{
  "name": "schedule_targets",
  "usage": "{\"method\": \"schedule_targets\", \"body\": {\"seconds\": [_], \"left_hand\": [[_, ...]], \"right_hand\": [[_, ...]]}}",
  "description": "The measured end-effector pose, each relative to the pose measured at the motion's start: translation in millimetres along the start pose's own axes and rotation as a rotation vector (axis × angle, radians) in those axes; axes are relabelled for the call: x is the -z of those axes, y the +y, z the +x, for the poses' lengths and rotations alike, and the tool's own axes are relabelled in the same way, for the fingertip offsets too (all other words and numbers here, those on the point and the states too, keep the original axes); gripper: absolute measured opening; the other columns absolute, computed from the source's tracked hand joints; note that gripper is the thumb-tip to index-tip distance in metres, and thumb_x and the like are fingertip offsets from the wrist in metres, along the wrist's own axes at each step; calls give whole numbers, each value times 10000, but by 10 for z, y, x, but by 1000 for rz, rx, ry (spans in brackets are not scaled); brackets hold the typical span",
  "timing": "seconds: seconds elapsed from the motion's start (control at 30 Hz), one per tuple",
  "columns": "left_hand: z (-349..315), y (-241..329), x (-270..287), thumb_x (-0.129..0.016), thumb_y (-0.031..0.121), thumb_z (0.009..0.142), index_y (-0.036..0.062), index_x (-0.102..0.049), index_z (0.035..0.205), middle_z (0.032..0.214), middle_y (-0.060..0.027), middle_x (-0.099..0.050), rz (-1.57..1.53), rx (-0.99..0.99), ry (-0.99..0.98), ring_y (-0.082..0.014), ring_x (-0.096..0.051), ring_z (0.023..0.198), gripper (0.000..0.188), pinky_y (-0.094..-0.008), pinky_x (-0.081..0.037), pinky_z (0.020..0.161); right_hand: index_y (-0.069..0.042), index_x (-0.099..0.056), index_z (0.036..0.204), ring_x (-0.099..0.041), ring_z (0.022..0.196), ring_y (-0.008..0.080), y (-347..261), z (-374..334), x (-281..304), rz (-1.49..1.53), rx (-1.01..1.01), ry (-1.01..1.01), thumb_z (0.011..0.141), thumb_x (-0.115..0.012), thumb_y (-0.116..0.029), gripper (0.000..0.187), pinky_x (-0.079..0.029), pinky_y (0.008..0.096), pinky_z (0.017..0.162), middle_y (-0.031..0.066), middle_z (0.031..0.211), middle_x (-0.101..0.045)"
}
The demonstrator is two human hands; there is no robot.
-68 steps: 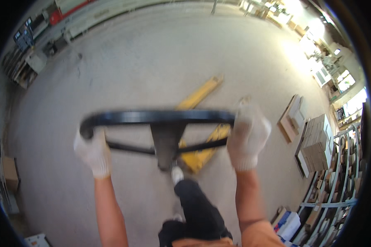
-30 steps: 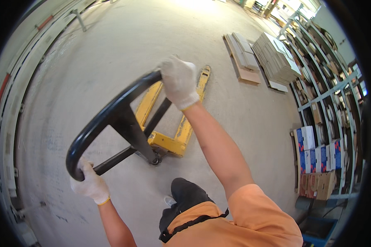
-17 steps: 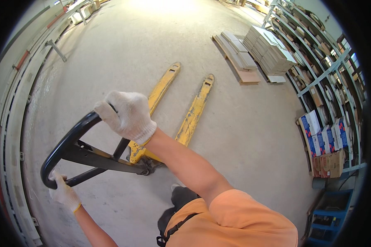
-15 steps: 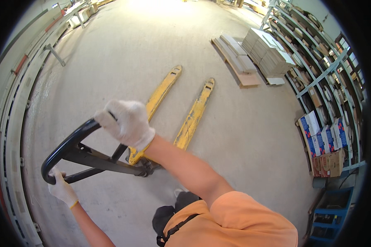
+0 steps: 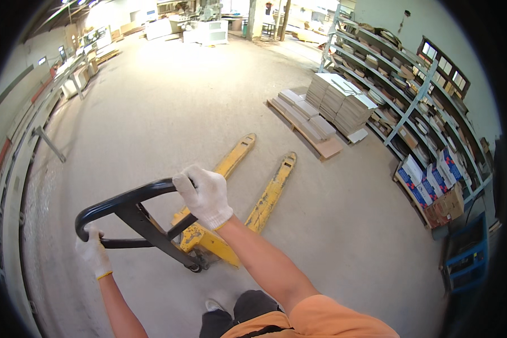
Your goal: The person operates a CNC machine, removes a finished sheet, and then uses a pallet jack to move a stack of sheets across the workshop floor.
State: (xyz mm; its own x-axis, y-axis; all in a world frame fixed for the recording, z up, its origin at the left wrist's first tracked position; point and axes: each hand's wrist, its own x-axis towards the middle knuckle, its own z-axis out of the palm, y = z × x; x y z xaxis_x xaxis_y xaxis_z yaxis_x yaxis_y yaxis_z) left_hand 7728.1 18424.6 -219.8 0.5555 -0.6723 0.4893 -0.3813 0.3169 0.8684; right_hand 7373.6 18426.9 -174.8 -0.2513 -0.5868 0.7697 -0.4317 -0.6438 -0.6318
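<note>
A yellow pallet jack [image 5: 273, 188] with scuffed paint stands on the floor ahead of me, its two forks pointing away and slightly right. Its black loop handle [image 5: 127, 197] tilts toward me on the left. My right hand [image 5: 207, 195], in a white knit glove, is closed round the far right corner of the loop. At the loop's near left corner my left hand [image 5: 94, 253], gloved the same way, is closed round the bar. Nothing lies on the forks. Part of the jack's base is hidden behind the handle and my right forearm.
Ahead to the right, a wooden pallet [image 5: 304, 127] bears flat boards beside a taller stack of panels [image 5: 338, 101]. Long metal shelves [image 5: 405, 107] line the right wall, with cartons [image 5: 431, 180] and a blue rack [image 5: 466, 250] nearer. A long rail-like machine [image 5: 25, 163] runs along the left.
My view has tipped up, showing more of the far room. The handle and both hands now sit further right in the picture, and the handle has swung relative to the forks. Both grips hold.
</note>
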Motion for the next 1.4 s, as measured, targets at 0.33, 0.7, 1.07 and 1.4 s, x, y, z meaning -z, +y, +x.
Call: {"method": "schedule_targets", "body": {"seconds": [0.33, 0.7, 1.07, 1.4], "left_hand": [[-145, 115, -83, -736, 134, 985, 34, -708, 934, 787, -34, -693, -133, 9, -192, -120, -634, 702, 115, -288, -502, 692], [-537, 709, -139, -771, 254, 969, 66, -714, 793, 715, -17, -667, -108, -1, -364, -109, -591, 683, 263, -299, -458, 670], [-972, 1691, 123, -768, 245, 962, -9, -774, 952, 771, -82, -758, -79, -120, -706, -139, -699, 711, 255, -320, -535, 679], [-3456, 3389, 1342, -718, 265, 967, -22, -787, 942, 819, -108, -782, 7, -86, -752, -173, -715, 772, 296, -361, -551, 764]], "right_hand": [[-78, -679, 763, -694, 592, 278, -462, -549, 570, -8, -59, 129, 977, -750, -398, 392, -527, 392, 565, 74, 655, -701], [-58, -695, 826, -695, 620, 280, -1030, -847, 1071, -145, -189, 200, 982, -741, -347, 332, -533, 388, 598, 107, 677, -693], [-37, -695, 899, -594, 594, 138, -2441, -1786, 1890, -356, -273, 474, 1050, -658, -291, 298, -499, 336, 585, 80, 671, -611], [-20, -686, 909, -545, 532, 100, -3666, -3136, 4402, -516, -143, 520, 1128, -472, -467, 542, -435, 282, 497, 17, 636, -557]]}}
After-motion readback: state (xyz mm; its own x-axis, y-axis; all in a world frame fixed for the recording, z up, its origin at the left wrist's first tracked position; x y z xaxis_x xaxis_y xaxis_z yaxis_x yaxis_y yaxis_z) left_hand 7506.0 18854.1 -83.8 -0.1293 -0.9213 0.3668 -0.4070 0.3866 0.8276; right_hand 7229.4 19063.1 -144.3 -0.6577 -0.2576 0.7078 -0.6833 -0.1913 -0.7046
